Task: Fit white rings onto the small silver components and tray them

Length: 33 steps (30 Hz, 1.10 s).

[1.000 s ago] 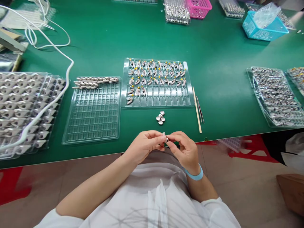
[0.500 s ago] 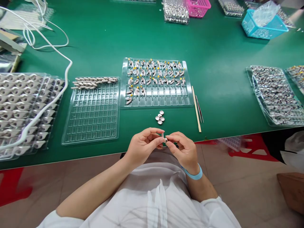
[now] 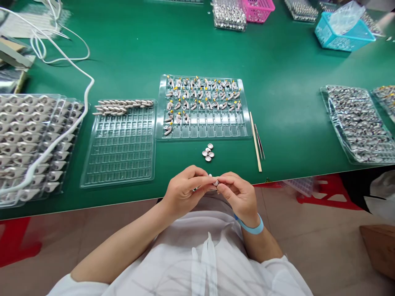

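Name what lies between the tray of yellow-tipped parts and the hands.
In the head view, five small round metallic pieces sit clustered on the green tabletop between that tray and the left hand and right hand.

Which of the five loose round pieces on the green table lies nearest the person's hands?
The frontmost piece, lowest in the picture: it lies closest to the left hand and right hand, while the other four sit farther back.

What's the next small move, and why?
I'd probably ease the left hand's fingers back slightly while the right hand holds the small silvery part: both hands' fingertips meet around it and cover much of it, so how it sits is hard to see.
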Motion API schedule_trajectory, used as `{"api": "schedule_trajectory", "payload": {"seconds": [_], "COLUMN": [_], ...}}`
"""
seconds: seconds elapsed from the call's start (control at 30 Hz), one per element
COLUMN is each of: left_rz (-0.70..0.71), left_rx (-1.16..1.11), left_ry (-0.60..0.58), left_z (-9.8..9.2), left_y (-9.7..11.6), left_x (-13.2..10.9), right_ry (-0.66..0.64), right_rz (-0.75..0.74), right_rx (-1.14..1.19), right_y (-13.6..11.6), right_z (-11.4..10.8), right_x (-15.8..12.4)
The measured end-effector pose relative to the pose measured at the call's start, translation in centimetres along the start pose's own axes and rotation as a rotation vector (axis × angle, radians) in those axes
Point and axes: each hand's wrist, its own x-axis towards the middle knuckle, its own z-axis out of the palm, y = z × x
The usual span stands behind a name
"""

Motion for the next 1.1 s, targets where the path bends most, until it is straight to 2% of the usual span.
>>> {"api": "schedule_trajectory", "payload": {"seconds": [0.1, 0.27, 0.43, 0.73, 0.9, 1.1], "left_rz": [0.021, 0.198, 0.223, 0.210, 0.250, 0.250], "left_rx": [0.025, 0.020, 0.026, 0.077, 0.094, 0.134], "left_ry": [0.011, 0.019, 0.017, 0.011, 0.012, 0.009], "left_z": [-0.1, -0.2, -0.4, -0.5, -0.7, -0.9], "left_y": [-0.3, -0.3, -0.1, 0.0, 0.0, 0.2], "left_x": [-0.1, 0.1, 0.3, 0.0, 0.0, -0.1], "right_ry": [-0.011, -0.004, 0.000, 0.017, -0.002, 0.011], "right_rz": [0.055, 0.131, 0.172, 0.147, 0.119, 0.076], "right_rx": [0.104, 0.247, 0.331, 0.294, 0.295, 0.185], "right_y": [-0.2, 0.0, 0.8, 1.0, 1.0, 0.7], "right_z": [0.2, 0.6, 0.8, 1.0, 0.9, 0.8], "right_x": [-0.1, -0.2, -0.2, 0.0, 0.1, 0.0]}}
